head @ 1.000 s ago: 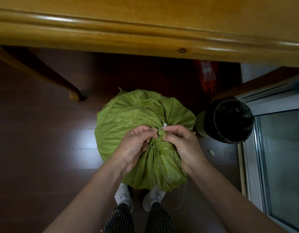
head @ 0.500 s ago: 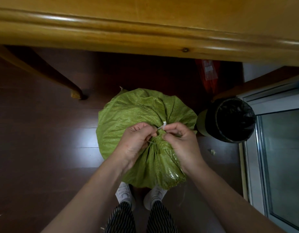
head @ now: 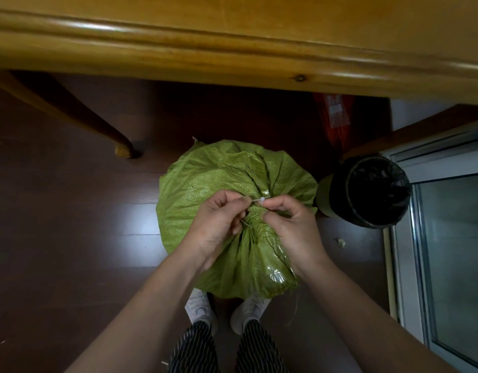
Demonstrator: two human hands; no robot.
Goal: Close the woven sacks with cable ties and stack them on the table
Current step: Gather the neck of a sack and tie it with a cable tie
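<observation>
While the green woven sack [head: 219, 181] is stood on the floor [head: 71, 224] below the bench [head: 232, 49] edge, the white cable tie [head: 261, 201] at its gathered neck is pinched by the left hand [head: 219, 224] and the right hand [head: 295, 228], both curled.

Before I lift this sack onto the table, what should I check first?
1. Neck of sack gathered: ok, bunched between both hands.
2. White cable tie at the neck: ok, its head shows there.
3. Tie pulled tight: cannot tell.
4. Grip: ok, left hand pinches the tail, right hand pinches by the head.
5. Room on the table: cannot tell, only its edge shows.
6. Side clearance: not ok, the bin stands close beside the sack.
</observation>
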